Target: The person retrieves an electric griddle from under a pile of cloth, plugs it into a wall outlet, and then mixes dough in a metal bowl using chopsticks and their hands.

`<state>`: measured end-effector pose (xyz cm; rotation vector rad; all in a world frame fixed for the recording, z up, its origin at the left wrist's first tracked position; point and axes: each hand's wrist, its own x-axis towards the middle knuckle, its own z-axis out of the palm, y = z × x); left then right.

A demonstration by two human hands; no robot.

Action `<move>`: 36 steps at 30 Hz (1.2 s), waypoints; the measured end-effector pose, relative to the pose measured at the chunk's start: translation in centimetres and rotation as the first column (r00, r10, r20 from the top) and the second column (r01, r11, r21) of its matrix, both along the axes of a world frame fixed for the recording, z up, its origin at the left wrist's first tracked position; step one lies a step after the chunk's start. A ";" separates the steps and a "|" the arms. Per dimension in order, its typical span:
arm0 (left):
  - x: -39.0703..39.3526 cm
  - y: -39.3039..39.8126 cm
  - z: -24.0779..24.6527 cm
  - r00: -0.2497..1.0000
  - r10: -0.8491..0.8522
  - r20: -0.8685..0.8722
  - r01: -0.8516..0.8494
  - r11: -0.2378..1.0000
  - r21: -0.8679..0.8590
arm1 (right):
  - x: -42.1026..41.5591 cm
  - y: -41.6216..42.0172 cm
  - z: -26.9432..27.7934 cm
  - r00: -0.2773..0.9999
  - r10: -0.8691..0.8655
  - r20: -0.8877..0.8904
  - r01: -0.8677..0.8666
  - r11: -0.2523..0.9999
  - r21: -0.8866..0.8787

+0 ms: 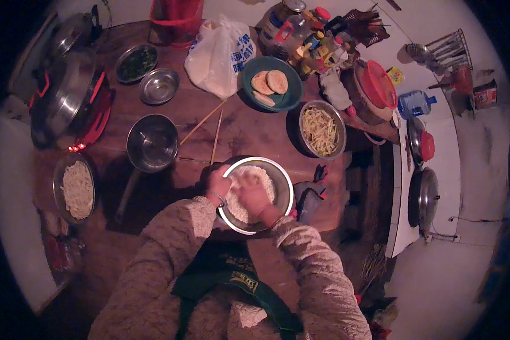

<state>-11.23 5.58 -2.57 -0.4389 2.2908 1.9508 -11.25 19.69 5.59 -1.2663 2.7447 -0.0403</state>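
In front of me, near the table's edge, stands a steel bowl [285,204] holding pale flour [238,211]. My left hand [219,185] grips the bowl's left rim, thumb side toward the inside. My right hand [255,196] reaches down into the bowl, its fingers in the flour. Those fingers are blurred, so whether they close on anything is hard to see. Just beyond the bowl, a chopstick [216,137] and a longer thin stick [203,122] lie on the wooden table [255,136].
Left are a steel saucepan [152,143], a dish of pale strips [77,191] and a lidded electric pan [63,102]. Beyond sit a green basin [295,91] with flatbreads and a white plastic bag [214,59]. Shredded vegetable [319,131] fills a right-hand bowl, near dark gloves [310,197].
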 end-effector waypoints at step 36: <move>4.2 -2.4 8.7 0.982 0.001 -0.189 0.035 0.982 0.188 | 2.7 3.9 0.9 0.188 0.308 0.933 0.961 -0.255 -0.109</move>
